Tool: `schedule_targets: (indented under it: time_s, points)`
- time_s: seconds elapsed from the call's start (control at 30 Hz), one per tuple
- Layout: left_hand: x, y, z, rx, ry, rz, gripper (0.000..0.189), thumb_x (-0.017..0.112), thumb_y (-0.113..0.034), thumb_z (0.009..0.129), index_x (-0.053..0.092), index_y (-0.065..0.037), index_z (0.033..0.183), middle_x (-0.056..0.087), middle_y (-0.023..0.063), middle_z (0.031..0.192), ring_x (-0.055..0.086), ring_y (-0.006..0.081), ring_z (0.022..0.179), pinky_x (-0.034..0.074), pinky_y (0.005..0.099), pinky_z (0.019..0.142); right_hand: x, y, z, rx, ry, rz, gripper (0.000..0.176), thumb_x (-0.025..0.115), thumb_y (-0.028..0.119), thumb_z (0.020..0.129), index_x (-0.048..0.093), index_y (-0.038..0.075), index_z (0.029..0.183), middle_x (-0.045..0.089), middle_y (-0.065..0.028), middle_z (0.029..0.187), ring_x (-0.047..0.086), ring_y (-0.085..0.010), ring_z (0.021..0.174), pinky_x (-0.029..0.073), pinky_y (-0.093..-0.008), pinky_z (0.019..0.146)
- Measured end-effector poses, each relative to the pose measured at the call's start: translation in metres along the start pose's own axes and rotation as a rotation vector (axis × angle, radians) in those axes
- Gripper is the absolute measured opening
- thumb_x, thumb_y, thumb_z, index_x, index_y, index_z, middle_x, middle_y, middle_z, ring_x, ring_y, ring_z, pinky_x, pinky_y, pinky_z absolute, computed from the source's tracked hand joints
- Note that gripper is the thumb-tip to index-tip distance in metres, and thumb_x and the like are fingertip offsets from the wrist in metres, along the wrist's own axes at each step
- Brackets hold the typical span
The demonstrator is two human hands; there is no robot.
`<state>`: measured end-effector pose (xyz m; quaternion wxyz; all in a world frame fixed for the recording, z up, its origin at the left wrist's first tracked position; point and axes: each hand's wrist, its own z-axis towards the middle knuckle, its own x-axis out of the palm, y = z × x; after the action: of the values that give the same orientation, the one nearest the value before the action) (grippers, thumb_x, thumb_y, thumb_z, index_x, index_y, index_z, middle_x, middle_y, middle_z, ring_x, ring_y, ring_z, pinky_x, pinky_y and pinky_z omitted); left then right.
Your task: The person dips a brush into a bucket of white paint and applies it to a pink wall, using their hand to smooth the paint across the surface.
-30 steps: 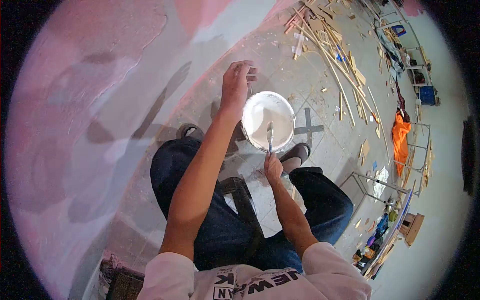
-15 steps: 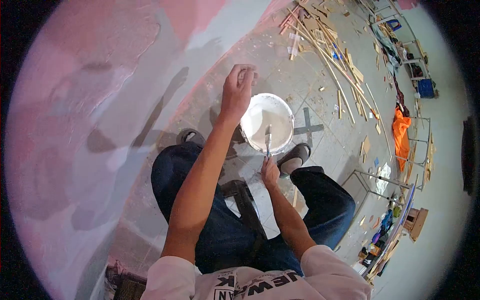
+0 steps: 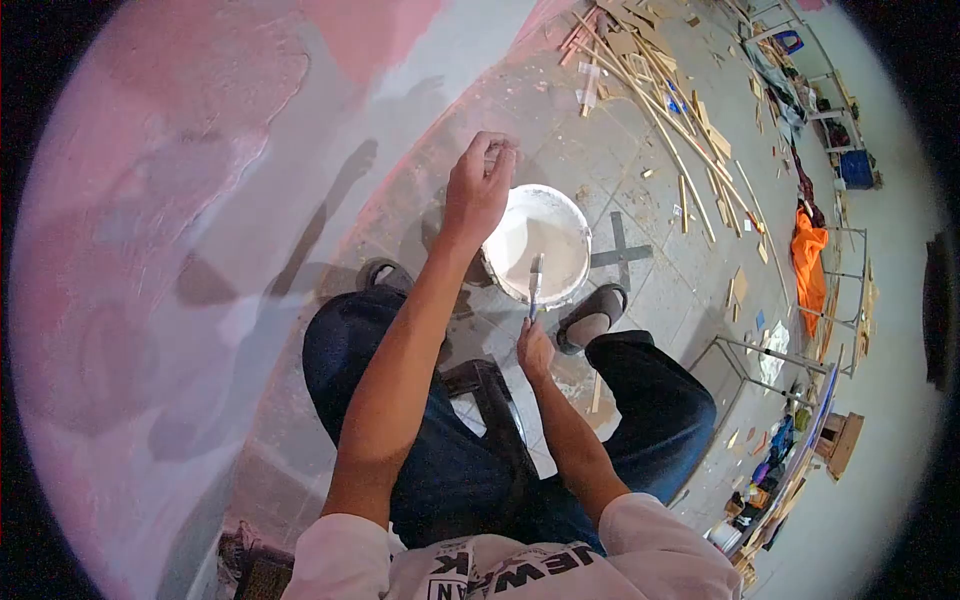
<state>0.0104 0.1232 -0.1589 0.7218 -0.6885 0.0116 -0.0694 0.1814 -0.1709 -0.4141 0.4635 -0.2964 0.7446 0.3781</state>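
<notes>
My right hand (image 3: 535, 348) is closed around the handle of a paintbrush (image 3: 537, 278). The brush's bristles point away from me and overlap the inside of a white bucket (image 3: 512, 238). Pale, creamy paint or similar liquid (image 3: 562, 248) covers the bucket's bottom, and smears mark its rim. Raised beyond the bucket's upper left side is my left hand (image 3: 480, 185), its fingers loosely bent and apart from the thumb, with nothing visible in them. Whitish residue coats its fingertips.
A pink and grey-white wall (image 3: 225, 210) rises close on my left. Wood strips and offcuts (image 3: 665, 95) litter the tiled floor ahead to the right. Orange cloth (image 3: 808, 262) hangs by metal frames at far right. My sandalled feet (image 3: 592, 318) flank the bucket.
The view has shifted slightly. My left hand has turned a little and its thumb stands more upright. The brush remains in my right hand over the bucket.
</notes>
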Motion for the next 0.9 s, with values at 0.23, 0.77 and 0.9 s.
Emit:
schedule_targets:
  time_s: [0.23, 0.77, 0.9]
  points:
    - [0.0, 0.0, 0.001, 0.002, -0.009, 0.055, 0.02, 0.055, -0.014, 0.107, 0.063, 0.001, 0.117, 0.072, 0.0115, 0.106, 0.071, 0.0198, 0.103, 0.055, 0.0326, 0.091, -0.003, 0.007, 0.001, 0.037, 0.066, 0.044, 0.043, 0.04, 0.042, 0.11, 0.056, 0.002, 0.109, 0.069, -0.031, 0.088, 0.066, -0.0541, 0.085, 0.049, -0.0642, 0.078]
    - [-0.003, 0.001, 0.005, 0.094, -0.07, 0.0, 0.02, 0.058, -0.016, 0.103, 0.065, 0.0, 0.113, 0.074, 0.0179, 0.104, 0.074, 0.027, 0.095, 0.056, 0.0366, 0.084, 0.0, 0.0, 0.008, 0.015, 0.127, 0.042, 0.046, 0.041, 0.042, 0.11, 0.059, 0.001, 0.111, 0.069, -0.0325, 0.089, 0.066, -0.0532, 0.088, 0.048, -0.0634, 0.078]
    - [-0.009, -0.001, 0.008, 0.066, -0.067, -0.032, 0.02, 0.059, -0.016, 0.103, 0.065, 0.0, 0.113, 0.073, 0.0165, 0.103, 0.073, 0.0251, 0.096, 0.056, 0.0363, 0.084, -0.001, 0.004, 0.01, 0.017, 0.038, 0.181, 0.04, 0.042, 0.035, 0.109, 0.061, 0.001, 0.111, 0.068, -0.0316, 0.089, 0.066, -0.0508, 0.087, 0.048, -0.0583, 0.075]
